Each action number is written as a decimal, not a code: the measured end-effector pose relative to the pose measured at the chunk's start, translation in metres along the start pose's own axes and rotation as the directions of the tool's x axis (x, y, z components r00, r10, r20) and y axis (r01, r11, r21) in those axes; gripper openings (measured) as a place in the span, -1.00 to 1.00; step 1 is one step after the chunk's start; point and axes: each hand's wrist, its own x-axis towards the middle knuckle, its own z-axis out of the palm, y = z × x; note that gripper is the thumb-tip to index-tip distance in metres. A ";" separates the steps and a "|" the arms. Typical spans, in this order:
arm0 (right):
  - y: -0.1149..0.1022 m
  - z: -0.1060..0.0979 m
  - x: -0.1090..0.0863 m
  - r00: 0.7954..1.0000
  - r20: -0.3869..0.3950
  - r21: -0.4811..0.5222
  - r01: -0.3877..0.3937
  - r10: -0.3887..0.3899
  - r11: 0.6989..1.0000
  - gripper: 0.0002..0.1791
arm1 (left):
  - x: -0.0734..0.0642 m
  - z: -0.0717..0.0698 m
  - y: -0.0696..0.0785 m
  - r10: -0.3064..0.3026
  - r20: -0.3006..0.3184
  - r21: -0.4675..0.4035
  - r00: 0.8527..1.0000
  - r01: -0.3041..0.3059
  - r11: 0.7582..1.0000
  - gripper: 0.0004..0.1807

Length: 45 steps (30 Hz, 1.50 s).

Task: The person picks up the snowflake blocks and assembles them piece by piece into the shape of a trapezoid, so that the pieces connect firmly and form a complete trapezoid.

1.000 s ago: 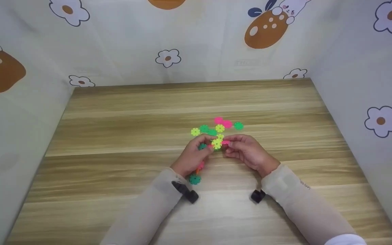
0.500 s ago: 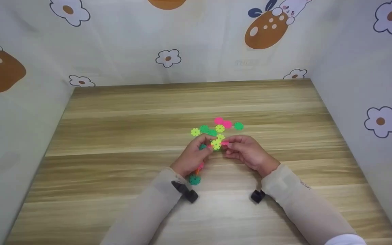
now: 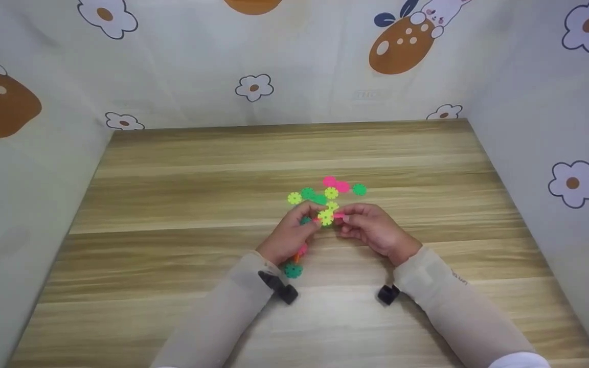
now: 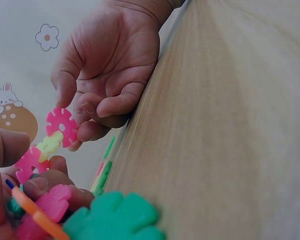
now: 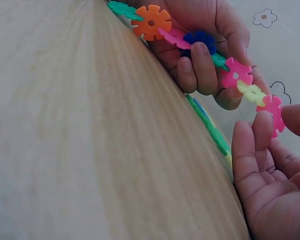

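A chain of interlocked plastic snowflake discs runs through the left hand (image 3: pixel 287 235), which grips it near a pink disc (image 5: pixel 236 73). In the right wrist view the chain shows a green disc (image 5: pixel 125 10), an orange disc (image 5: pixel 151 23), a dark blue disc (image 5: pixel 202 39) and a yellow disc (image 5: pixel 251 92). At its far end, the right hand (image 3: pixel 376 231) pinches another pink disc (image 4: pixel 61 126) between thumb and fingers. This end disc is joined to the yellow one. The chain's other end hangs below the left hand, with a green disc (image 3: pixel 293 270) lowest. Fingers cover part of the chain.
Loose discs lie on the wood-grain table (image 3: pixel 197 194) just beyond the hands: a green one (image 3: pixel 359 189), a pink one (image 3: pixel 342 187) and yellow ones, such as the yellow disc (image 3: pixel 294 198) at left. A patterned curtain (image 3: pixel 304 56) encloses the table's back and sides.
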 end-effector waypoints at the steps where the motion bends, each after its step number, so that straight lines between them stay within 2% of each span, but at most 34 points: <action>1: 0.000 0.000 0.000 1.000 0.001 0.003 0.000 0.000 1.000 -0.75 | 0.000 0.000 0.000 -0.002 0.001 0.002 1.000 0.002 1.000 -0.66; 4: 0.000 -0.001 0.000 1.000 0.008 0.012 0.000 -0.001 1.000 -0.76 | 0.000 0.000 0.000 0.001 0.005 0.001 1.000 -0.001 1.000 -0.67; 11: -0.001 -0.003 0.001 0.999 0.046 0.044 0.003 -0.005 0.999 -0.74 | -0.001 0.000 0.002 0.049 0.018 0.012 0.999 -0.049 0.999 -0.63; 21: 0.000 -0.002 0.001 1.000 0.021 0.027 0.006 -0.007 1.000 -0.75 | -0.001 -0.001 0.001 0.030 0.045 0.011 0.999 -0.030 0.999 -0.62; 35: 0.001 0.001 0.002 1.000 -0.018 -0.012 0.025 -0.025 1.000 -0.73 | -0.002 -0.001 0.002 0.009 0.040 0.034 0.999 -0.010 0.999 -0.64; 41: 0.001 0.002 0.002 0.999 -0.049 -0.023 0.018 -0.019 1.000 -0.66 | -0.002 0.000 0.000 0.034 0.024 0.044 0.999 -0.035 0.998 -0.65; 45: -0.002 -0.002 0.004 0.988 -0.143 -0.013 0.057 -0.059 0.998 -0.53 | 0.000 0.000 -0.001 0.020 -0.005 0.012 1.000 -0.020 1.000 -0.65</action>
